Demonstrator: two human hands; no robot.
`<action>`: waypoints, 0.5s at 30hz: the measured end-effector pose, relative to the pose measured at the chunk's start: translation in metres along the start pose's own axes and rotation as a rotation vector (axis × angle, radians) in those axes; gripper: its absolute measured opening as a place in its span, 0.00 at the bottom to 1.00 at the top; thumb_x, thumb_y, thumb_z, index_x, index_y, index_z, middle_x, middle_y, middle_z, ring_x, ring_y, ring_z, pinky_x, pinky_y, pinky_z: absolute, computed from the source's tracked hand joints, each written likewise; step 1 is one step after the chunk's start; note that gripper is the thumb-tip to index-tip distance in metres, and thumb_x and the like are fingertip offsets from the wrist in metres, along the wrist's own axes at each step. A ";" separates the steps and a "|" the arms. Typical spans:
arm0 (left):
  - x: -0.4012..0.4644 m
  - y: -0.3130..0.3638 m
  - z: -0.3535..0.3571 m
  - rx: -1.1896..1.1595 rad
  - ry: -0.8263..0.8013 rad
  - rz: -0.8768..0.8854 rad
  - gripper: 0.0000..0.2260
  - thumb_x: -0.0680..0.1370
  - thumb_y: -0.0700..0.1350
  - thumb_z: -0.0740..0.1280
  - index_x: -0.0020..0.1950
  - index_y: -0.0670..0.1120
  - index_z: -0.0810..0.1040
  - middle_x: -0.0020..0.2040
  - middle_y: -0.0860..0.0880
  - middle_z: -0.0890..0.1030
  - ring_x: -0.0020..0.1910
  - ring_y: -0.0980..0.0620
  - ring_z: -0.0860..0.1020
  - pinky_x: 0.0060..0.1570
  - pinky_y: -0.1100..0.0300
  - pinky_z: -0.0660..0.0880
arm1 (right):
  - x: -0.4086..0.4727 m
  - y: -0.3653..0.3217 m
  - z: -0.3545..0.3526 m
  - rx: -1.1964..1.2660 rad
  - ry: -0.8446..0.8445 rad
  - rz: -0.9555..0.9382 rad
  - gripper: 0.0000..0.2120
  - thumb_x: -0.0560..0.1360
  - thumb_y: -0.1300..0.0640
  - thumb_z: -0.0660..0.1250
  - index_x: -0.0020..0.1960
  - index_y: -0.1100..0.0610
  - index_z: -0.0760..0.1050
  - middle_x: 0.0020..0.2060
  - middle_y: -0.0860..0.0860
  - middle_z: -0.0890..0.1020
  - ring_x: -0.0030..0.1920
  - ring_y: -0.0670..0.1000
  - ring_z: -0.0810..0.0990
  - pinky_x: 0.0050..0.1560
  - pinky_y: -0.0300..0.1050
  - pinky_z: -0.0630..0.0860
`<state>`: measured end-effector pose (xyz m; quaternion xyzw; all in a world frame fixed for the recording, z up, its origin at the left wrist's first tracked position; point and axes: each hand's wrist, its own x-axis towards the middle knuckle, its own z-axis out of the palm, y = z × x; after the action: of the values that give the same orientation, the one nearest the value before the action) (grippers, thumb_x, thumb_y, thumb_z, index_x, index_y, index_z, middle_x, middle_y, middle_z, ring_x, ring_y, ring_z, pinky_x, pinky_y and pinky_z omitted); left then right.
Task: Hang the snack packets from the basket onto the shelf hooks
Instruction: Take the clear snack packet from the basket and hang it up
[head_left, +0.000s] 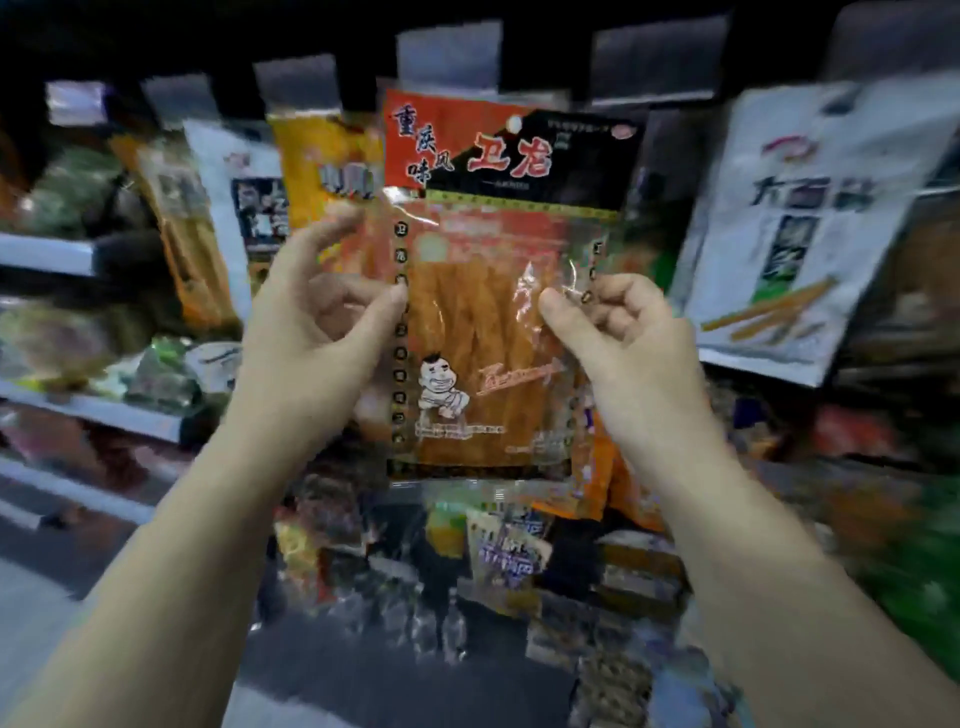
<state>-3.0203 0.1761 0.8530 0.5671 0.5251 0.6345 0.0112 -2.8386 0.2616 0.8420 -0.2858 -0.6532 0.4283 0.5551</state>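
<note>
An orange snack packet (483, 332) with a red and black header and a cartoon figure hangs upright at the middle of the view, in front of the shelf. My left hand (317, 317) is at its left edge, thumb touching the side, fingers spread and loosely curled. My right hand (618, 332) pinches the packet's right edge between thumb and curled fingers. The hook itself is hidden behind the packet's header. The basket is not in view.
More packets hang around it: a yellow one (327, 171) and a white one (244, 208) to the left, a large white packet (800, 228) to the right. Price tag holders (447, 52) line the top. Shelves (47, 254) with goods stand at left; blurred packets hang below.
</note>
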 end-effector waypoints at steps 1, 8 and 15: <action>0.006 0.012 0.025 -0.020 -0.039 0.030 0.24 0.78 0.39 0.68 0.70 0.53 0.66 0.39 0.55 0.80 0.35 0.51 0.80 0.39 0.52 0.79 | 0.003 -0.006 -0.026 -0.016 0.054 -0.014 0.10 0.73 0.50 0.72 0.49 0.49 0.72 0.40 0.52 0.79 0.41 0.47 0.78 0.46 0.43 0.76; 0.022 0.078 0.207 -0.005 -0.272 0.180 0.30 0.78 0.41 0.67 0.73 0.63 0.61 0.55 0.63 0.74 0.33 0.53 0.80 0.33 0.62 0.78 | 0.020 -0.017 -0.204 -0.153 0.369 -0.037 0.16 0.74 0.48 0.70 0.57 0.50 0.71 0.44 0.53 0.81 0.45 0.50 0.82 0.50 0.45 0.79; 0.026 0.104 0.313 -0.026 -0.312 0.127 0.29 0.79 0.40 0.65 0.75 0.60 0.61 0.57 0.59 0.73 0.25 0.54 0.71 0.25 0.66 0.70 | 0.044 -0.002 -0.303 -0.205 0.408 -0.002 0.16 0.75 0.47 0.68 0.60 0.50 0.69 0.41 0.47 0.79 0.40 0.40 0.77 0.37 0.30 0.71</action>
<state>-2.7401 0.3502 0.8813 0.6906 0.4720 0.5447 0.0600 -2.5545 0.3715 0.8700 -0.4210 -0.5677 0.2925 0.6442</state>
